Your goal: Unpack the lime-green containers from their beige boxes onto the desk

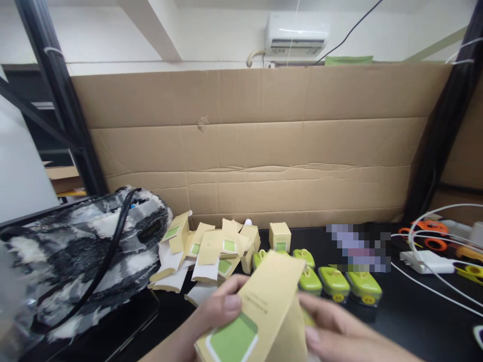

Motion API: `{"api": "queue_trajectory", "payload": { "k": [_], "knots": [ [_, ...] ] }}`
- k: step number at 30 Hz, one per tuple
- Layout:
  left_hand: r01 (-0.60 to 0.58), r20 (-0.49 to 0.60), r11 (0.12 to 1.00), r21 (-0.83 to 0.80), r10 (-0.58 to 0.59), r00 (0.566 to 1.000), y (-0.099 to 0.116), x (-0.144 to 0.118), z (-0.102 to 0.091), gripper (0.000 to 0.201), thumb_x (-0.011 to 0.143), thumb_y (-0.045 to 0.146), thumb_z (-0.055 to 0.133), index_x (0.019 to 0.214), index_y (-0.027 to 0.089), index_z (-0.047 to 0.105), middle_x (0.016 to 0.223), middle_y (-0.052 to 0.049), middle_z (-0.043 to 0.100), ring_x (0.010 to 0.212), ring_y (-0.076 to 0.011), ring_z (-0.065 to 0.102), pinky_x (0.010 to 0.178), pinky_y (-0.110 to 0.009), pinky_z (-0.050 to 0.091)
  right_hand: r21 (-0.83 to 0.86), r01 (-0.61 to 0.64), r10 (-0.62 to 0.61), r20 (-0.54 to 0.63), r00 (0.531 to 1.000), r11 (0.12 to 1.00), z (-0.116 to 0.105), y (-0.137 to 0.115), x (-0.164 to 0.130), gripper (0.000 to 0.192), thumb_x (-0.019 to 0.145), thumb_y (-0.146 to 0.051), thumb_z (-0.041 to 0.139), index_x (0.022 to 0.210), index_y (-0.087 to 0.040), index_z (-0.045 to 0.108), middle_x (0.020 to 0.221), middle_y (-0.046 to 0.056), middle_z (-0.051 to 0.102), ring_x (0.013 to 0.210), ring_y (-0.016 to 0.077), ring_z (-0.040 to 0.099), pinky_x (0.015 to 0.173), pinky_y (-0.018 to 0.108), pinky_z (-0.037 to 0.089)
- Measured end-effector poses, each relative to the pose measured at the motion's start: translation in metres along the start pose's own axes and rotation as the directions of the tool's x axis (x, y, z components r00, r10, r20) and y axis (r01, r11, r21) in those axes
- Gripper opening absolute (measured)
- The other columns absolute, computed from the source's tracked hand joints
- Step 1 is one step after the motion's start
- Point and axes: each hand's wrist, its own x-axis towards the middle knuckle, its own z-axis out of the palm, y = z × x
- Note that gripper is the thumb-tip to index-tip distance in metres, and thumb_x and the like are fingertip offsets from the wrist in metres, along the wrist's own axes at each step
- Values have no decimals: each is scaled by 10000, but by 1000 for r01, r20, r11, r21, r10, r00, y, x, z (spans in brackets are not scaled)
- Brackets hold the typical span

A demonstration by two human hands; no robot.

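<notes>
Both hands, left hand [217, 311] and right hand [339, 332], grip a flat yellow carton [260, 311] low at the table's near edge; the step appears to be opening it up, which calls for squeezing its sides. Beyond: green gadgets [334, 282], a heap of flat cartons [206, 251], a cardboard wall [264, 146].

Two hands, the left hand [211, 311] and the right hand [339, 329], are holding one yellow box [260, 311]. One made-up little box [279, 236] is standing in the middle. About five green gadgets [334, 281] are sitting lower right. One fluffy bag [75, 251] is lying left.
</notes>
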Motion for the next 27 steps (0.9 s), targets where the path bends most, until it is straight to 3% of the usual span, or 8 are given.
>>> {"api": "queue_trajectory", "payload": {
  "k": [3, 6, 13, 17, 20, 22, 24, 27],
  "knots": [
    [-114, -32, 993, -41, 113, 993, 8, -2, 8, 562, 688, 451, 716, 1145, 198, 509, 1033, -80, 691, 940, -266, 656, 788, -345, 495, -364, 68, -187, -304, 934, 929, -42, -15, 8, 585, 739, -468, 658, 1221, -242, 417, 1129, 70, 618, 1030, 227, 606, 860, 322, 498],
    [-167, -59, 986, 13, 168, 984, 10, -2, 10, 627, 689, 459, 723, 1192, 200, 454, 1064, -90, 678, 945, -254, 651, 823, -357, 480, -777, -83, -380, -395, 836, 624, -96, -19, 25, 504, 715, -445, 614, 1135, -226, 442, 1109, 84, 605, 995, 253, 600, 890, 387, 469],
    [-78, -145, 997, -24, 74, 987, 6, 4, 7, 637, 696, 464, 675, 1189, 223, 351, 1112, -109, 646, 873, -266, 670, 753, -398, 496, -866, -225, -218, -349, 911, 446, -154, 8, 47, 393, 588, -199, 608, 978, -151, 621, 904, 88, 714, 815, 258, 676, 765, 421, 527],
    [-41, -171, 998, -54, 32, 985, 4, 7, 9, 640, 711, 466, 666, 1188, 198, 333, 1008, -109, 688, 854, -264, 684, 736, -386, 510, -911, -148, -277, -267, 923, 384, -141, 5, 44, 396, 720, -289, 507, 1076, -143, 600, 1114, 154, 664, 1049, 301, 621, 946, 479, 459],
    [-36, -234, 997, -62, 20, 972, 4, 6, 14, 669, 719, 451, 683, 1208, 181, 316, 1036, -116, 693, 990, -260, 656, 840, -369, 493, -946, -9, -373, -136, 918, 325, -102, -3, 32, 514, 789, -334, 516, 1277, -186, 447, 1370, 129, 470, 1292, 258, 420, 1093, 444, 314],
    [-25, -248, 997, -73, 6, 969, 4, 4, 18, 689, 727, 428, 694, 1224, 181, 286, 1089, -131, 679, 981, -265, 664, 845, -378, 501, -948, 176, -423, 49, 905, 265, -68, -4, 21, 598, 777, -291, 590, 1330, -254, 366, 1428, 83, 402, 1328, 211, 377, 1068, 367, 373],
    [-51, -242, 994, -95, 27, 970, 3, 2, 22, 673, 743, 402, 695, 1222, 186, 275, 1150, -144, 654, 985, -270, 664, 870, -395, 497, -947, 286, -493, 180, 851, 147, -36, -1, 11, 760, 733, -248, 669, 1388, -235, 284, 1431, 115, 400, 1305, 216, 418, 983, 305, 468],
    [-74, -184, 988, -139, 48, 982, -2, 2, 24, 615, 763, 394, 682, 1197, 170, 307, 1157, -159, 652, 1015, -278, 652, 914, -420, 476, -937, 312, -642, 336, 689, -155, -9, 6, 7, 512, 825, -157, 572, 1315, -216, 435, 1277, 130, 579, 1171, 206, 567, 908, 275, 521]
  ]
}}
